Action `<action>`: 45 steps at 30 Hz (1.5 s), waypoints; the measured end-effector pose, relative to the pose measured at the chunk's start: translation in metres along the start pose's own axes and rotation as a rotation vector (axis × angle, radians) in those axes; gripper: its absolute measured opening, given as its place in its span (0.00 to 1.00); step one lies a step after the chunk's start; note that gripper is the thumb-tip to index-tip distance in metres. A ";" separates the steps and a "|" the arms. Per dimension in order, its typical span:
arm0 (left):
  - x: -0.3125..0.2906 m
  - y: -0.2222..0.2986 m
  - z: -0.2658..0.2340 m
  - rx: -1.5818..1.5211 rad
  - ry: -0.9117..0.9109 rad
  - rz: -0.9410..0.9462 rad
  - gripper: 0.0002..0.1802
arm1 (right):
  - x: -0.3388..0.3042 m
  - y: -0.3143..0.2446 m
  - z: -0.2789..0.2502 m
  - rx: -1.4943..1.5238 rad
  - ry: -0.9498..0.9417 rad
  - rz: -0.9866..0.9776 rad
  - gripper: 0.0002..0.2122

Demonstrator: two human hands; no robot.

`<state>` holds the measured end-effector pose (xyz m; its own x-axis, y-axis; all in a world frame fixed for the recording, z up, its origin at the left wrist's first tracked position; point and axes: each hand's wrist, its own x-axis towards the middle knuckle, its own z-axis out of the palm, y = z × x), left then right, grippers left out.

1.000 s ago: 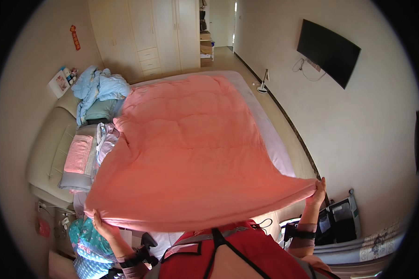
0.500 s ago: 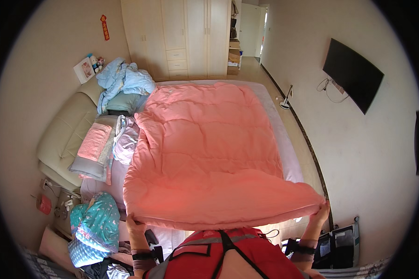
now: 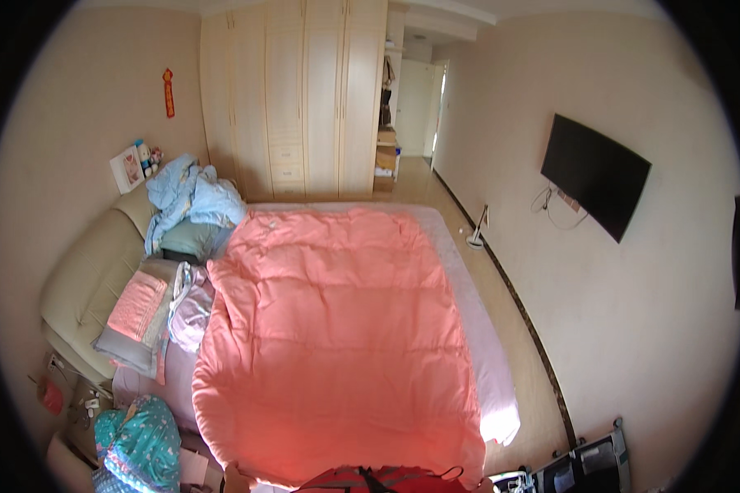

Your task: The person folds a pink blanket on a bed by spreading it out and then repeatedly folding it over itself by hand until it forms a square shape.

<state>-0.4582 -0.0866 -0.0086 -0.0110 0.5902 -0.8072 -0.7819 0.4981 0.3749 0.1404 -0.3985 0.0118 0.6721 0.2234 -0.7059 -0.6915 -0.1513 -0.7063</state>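
A pink quilt (image 3: 337, 353) lies spread over the bed, puffed and creased, its near edge running down to the bottom of the view. At its near left corner my left hand (image 3: 237, 478) shows only in part, closed on the quilt's edge. My right hand is out of view, below the quilt's near right corner. Between the two corners, part of my red clothing (image 3: 386, 480) hides some of the quilt's edge. The lilac bed sheet (image 3: 489, 386) shows along the right side.
A beige padded headboard (image 3: 82, 283) stands left, beside folded bedding (image 3: 137, 304) and a light-blue quilt (image 3: 193, 193). A teal bundle (image 3: 140, 440) sits near left. Right are a wall-mounted television (image 3: 596, 177), a floor-standing white object (image 3: 476, 238) and an open suitcase (image 3: 584, 468).
My view has tilted up, leaving both hands lower in the picture, the right one out of it. The quilt's near part, lifted and stretched before, has come down over the bed.
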 end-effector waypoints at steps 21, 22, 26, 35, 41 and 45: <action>-0.164 0.135 0.395 -0.191 -1.241 0.538 0.28 | -0.023 -0.288 0.093 0.306 -0.292 -0.781 0.15; -0.119 0.118 0.376 -0.165 -1.107 0.485 0.28 | 0.006 -0.242 0.077 0.273 -0.211 -0.643 0.15; -0.016 0.060 0.294 -0.030 -0.660 0.299 0.26 | 0.076 -0.108 0.063 0.358 -0.182 -0.241 0.08; 0.018 0.030 0.263 0.104 -0.499 0.168 0.23 | 0.036 -0.109 0.097 0.127 -0.186 -0.130 0.12; 0.026 0.023 0.265 0.129 -0.463 0.135 0.22 | 0.034 -0.125 0.114 0.065 -0.200 -0.125 0.14; 0.034 0.017 0.265 0.146 -0.426 0.106 0.20 | 0.041 -0.129 0.124 0.035 -0.204 -0.095 0.16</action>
<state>-0.3062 0.1104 0.0912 0.1949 0.8357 -0.5135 -0.6940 0.4875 0.5298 0.2243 -0.2505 0.0798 0.6696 0.4261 -0.6083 -0.6386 -0.0878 -0.7645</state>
